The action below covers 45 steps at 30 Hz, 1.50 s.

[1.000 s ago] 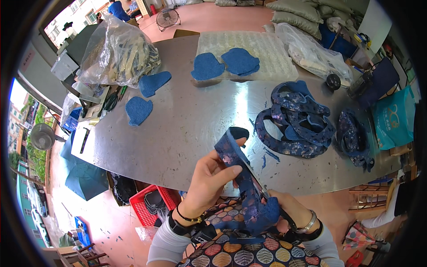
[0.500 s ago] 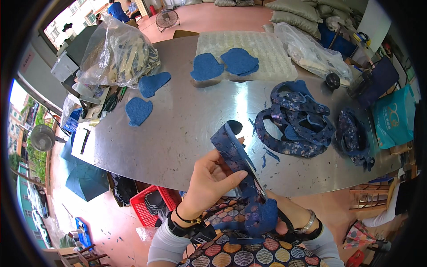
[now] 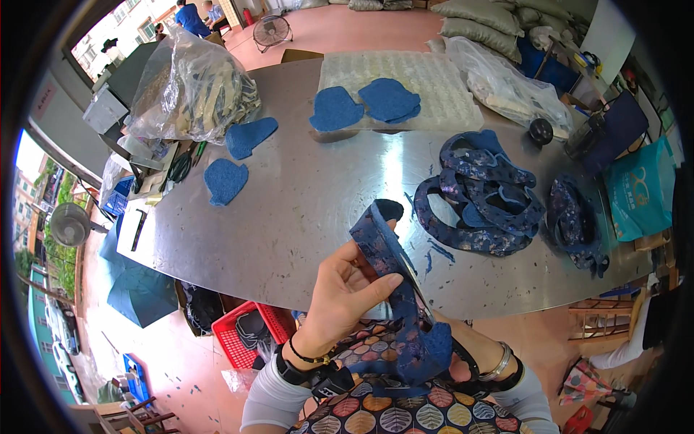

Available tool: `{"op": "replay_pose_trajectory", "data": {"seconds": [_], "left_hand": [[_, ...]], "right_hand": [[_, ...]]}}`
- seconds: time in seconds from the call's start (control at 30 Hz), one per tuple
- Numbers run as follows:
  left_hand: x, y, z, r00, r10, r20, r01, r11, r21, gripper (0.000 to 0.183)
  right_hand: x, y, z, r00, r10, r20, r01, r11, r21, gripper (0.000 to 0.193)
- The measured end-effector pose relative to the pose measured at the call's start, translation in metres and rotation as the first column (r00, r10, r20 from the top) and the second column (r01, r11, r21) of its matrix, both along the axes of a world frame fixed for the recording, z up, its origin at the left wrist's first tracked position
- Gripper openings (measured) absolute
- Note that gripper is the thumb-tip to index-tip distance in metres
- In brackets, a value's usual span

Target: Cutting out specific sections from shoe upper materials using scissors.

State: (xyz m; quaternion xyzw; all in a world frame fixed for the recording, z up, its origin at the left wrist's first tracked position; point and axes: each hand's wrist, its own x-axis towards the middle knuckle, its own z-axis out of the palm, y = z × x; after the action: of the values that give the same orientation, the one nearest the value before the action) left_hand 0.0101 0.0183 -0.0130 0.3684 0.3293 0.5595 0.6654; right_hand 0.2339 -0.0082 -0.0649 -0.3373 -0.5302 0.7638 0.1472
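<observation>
Although the blue strip (image 3: pixel 379 249) has shifted slightly right and nearer at its far end, our left hand (image 3: pixel 342 286) keeps it pinched over the table's (image 3: pixel 289 239) near edge, seemingly just re-angled; our right hand (image 3: pixel 476 343) grips scissors (image 3: pixel 423 299), fingers mostly hidden.

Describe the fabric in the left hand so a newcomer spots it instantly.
Start at the metal table and come down to its near edge. There the left hand grips a dark-blue floral strip. Unlike the floral pieces piled on the table, it is in hand.
</observation>
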Motion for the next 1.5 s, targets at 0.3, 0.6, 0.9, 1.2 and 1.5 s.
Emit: {"op": "replay_pose_trajectory", "data": {"seconds": [0.3, 0.6, 0.9, 1.2, 1.5], "left_hand": [[0.001, 0.002, 0.001, 0.999, -0.006, 0.042, 0.006, 1.0, -0.016, 0.059], [-0.002, 0.004, -0.004, 0.998, -0.015, 0.055, 0.017, 0.999, -0.037, 0.06], [-0.005, 0.006, -0.002, 0.99, 0.102, 0.102, -0.098, 0.994, -0.043, 0.043], [0.001, 0.003, 0.0, 0.995, 0.085, 0.044, -0.087, 0.995, 0.038, 0.041], [0.002, 0.004, -0.002, 0.995, 0.088, 0.055, -0.09, 0.995, 0.047, 0.043]], "right_hand": [[0.004, -0.004, -0.011, 0.999, -0.049, 0.015, 0.05, 0.991, -0.126, 0.042], [0.001, 0.004, 0.0, 0.999, -0.002, 0.053, -0.003, 0.996, 0.094, 0.1], [0.005, -0.003, -0.03, 0.994, -0.093, 0.052, 0.1, 0.985, -0.138, 0.095], [-0.003, -0.001, -0.017, 0.995, -0.093, 0.033, 0.099, 0.957, -0.272, 0.101], [-0.001, -0.002, -0.016, 0.994, -0.101, 0.044, 0.11, 0.935, -0.338, 0.101]]}}
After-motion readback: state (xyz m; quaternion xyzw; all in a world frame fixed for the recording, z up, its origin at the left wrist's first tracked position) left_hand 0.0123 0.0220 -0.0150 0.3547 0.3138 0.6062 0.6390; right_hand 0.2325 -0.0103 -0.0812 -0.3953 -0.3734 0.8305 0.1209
